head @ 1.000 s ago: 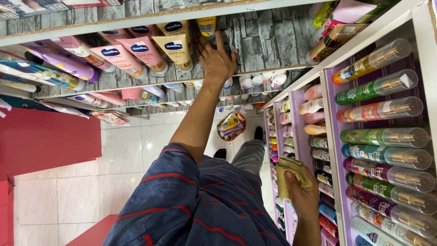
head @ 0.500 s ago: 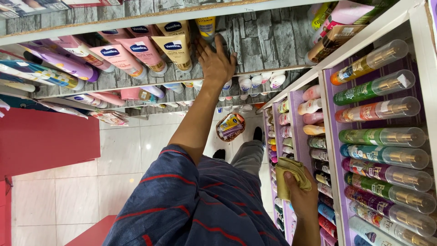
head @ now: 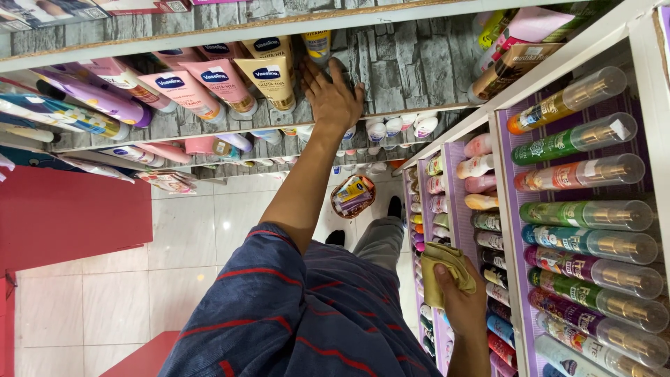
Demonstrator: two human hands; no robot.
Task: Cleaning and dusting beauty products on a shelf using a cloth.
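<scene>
Head view, looking down the person's body: nearest is a navy shirt with thin red stripes, soft and creased over the chest. Just beside it, low on the right side of the frame, the right hand is clenched round a folded cloth, olive-yellow and limp, bunched in soft ridges above the thumb. The cloth sits close against the purple shelf, whose racks carry slim cylindrical spray bottles with clear plastic caps and gold tops, lying in neat rows, glossy and many-coloured.

Farther out, the bare left arm stretches up to the left hand, fingers spread and flat, palm pressed on the grey stone-patterned shelf board; it grasps nothing. Its fingertips lie just beside a tan tube and touch or nearly touch a small yellow tube; I cannot tell which. Pink tubes stand in a slanted row to that side, smooth and tapered.

Farthest, down on the shiny white tiled floor, a round woven basket holds small packets near the person's dark shoes.
</scene>
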